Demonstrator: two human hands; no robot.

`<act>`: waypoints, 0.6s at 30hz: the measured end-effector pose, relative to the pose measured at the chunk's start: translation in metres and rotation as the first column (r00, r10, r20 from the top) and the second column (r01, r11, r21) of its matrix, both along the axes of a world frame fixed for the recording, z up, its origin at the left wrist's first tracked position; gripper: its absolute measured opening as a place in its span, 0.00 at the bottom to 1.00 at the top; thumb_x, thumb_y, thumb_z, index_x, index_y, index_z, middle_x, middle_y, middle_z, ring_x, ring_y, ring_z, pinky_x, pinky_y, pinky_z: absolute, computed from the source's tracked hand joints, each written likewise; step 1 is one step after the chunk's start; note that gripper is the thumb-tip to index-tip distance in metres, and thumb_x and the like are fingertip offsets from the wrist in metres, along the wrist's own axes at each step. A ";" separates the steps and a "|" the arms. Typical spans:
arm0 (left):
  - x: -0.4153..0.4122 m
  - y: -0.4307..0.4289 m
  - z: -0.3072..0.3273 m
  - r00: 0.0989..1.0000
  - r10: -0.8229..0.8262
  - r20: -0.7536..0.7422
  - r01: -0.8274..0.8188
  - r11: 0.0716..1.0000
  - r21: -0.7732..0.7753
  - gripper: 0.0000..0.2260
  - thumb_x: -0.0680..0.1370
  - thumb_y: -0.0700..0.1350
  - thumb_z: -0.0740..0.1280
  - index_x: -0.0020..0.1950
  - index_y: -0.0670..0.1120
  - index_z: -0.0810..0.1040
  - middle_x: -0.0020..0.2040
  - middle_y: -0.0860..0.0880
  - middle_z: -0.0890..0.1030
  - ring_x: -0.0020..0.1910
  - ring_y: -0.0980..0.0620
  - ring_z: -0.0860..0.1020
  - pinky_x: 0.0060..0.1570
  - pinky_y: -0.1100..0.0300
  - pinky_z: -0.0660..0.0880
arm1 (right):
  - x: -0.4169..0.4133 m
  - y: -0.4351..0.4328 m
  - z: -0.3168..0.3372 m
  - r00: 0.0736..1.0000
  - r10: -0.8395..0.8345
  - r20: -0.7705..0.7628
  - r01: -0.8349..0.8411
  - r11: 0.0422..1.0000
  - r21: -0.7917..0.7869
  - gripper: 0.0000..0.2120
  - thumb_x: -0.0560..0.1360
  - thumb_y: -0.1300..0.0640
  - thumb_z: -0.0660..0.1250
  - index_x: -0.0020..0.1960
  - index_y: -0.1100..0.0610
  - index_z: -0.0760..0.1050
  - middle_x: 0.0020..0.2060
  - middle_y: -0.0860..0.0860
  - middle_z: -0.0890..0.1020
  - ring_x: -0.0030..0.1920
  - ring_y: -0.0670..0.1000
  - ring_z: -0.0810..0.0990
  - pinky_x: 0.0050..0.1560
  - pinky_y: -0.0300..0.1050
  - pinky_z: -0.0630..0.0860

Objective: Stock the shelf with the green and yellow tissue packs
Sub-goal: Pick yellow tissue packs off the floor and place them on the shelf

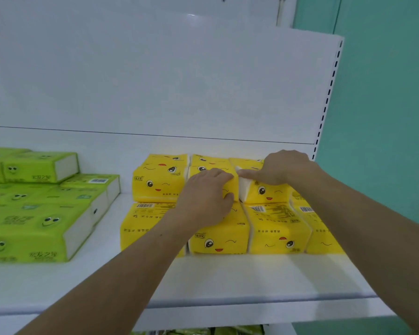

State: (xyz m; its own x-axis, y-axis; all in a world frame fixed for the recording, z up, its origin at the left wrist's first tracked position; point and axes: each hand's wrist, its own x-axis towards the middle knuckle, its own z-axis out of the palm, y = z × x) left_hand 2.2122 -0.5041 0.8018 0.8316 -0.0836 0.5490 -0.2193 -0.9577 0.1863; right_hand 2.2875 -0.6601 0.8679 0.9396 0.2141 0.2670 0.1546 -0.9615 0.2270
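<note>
- Now the left hand (205, 199) grips a yellow plastic-wrapped tissue pack (228, 187) printed with a cartoon face. The fingers curl over its top and the thumb presses against its front.
- Just to the right, the right hand (286, 168) lies flat on a neighbouring yellow pack (264, 193). Its fingers are straight and close together, and the fingertips (246, 174) reach that pack's white end, right beside the gripped pack.
- Both of these packs sit in an upper layer, on top of a front row of yellow tissue packs (276, 234) standing side by side.
- That row rests on the white metal shelf (252, 274) toward its right end, set back from the front edge.
- More yellow packs (165, 158) lie behind the gripped one, closer to the back of the shelf.
- Green plastic-wrapped tissue packs (34, 221) with small faces are stacked at the left end of the shelf. They are well apart from the yellow group, with a strip of shelf between them.
- Two bare forearms reach in over the front edge of the shelf, one from the lower left and one from the lower right.
- A white back panel (155, 81) rises behind the shelf, with a slotted white upright (329, 93) at its right end.
- A teal wall (385, 93) lies beyond the upright.
</note>
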 end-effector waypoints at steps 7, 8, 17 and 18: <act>0.000 -0.001 -0.002 1.000 -0.011 -0.001 0.011 1.000 0.010 0.22 0.80 0.53 0.60 0.73 0.52 0.65 0.72 0.54 0.68 0.71 0.52 0.64 0.71 0.54 0.60 | -0.014 -0.035 -0.009 0.943 0.318 -0.100 -0.297 0.937 0.181 0.42 0.68 0.34 0.69 0.76 0.45 0.56 0.75 0.47 0.61 0.73 0.53 0.62 0.69 0.52 0.64; 0.000 -0.002 -0.002 1.000 -0.007 -0.006 0.007 1.000 0.009 0.22 0.80 0.53 0.60 0.73 0.53 0.65 0.72 0.54 0.67 0.71 0.52 0.64 0.71 0.54 0.60 | -0.012 -0.035 -0.014 0.945 0.317 -0.077 -0.305 0.943 0.132 0.40 0.70 0.37 0.70 0.76 0.45 0.55 0.75 0.47 0.62 0.73 0.53 0.62 0.68 0.52 0.65; 0.002 -0.006 0.000 1.000 -0.018 -0.025 0.017 1.000 -0.009 0.21 0.80 0.52 0.60 0.73 0.52 0.66 0.72 0.53 0.68 0.71 0.52 0.64 0.71 0.55 0.58 | -0.008 -0.028 -0.040 0.947 0.318 0.054 -0.322 0.936 0.142 0.35 0.75 0.40 0.65 0.76 0.45 0.55 0.74 0.47 0.63 0.72 0.52 0.63 0.64 0.51 0.69; 0.001 -0.006 0.000 1.000 -0.023 -0.013 0.023 1.000 -0.011 0.21 0.80 0.52 0.60 0.72 0.52 0.66 0.71 0.53 0.68 0.71 0.52 0.63 0.71 0.55 0.57 | -0.012 -0.031 -0.039 0.947 0.319 0.048 -0.322 0.931 0.172 0.36 0.74 0.40 0.66 0.76 0.46 0.54 0.75 0.47 0.62 0.73 0.52 0.62 0.66 0.51 0.67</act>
State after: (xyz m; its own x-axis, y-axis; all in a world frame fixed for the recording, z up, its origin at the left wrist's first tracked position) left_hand 2.2129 -0.5104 0.8019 0.8368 -0.0964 0.5389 -0.2384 -0.9503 0.2002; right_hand 2.2757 -0.6915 0.8292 0.8231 0.4515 0.3445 0.4585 -0.8862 0.0658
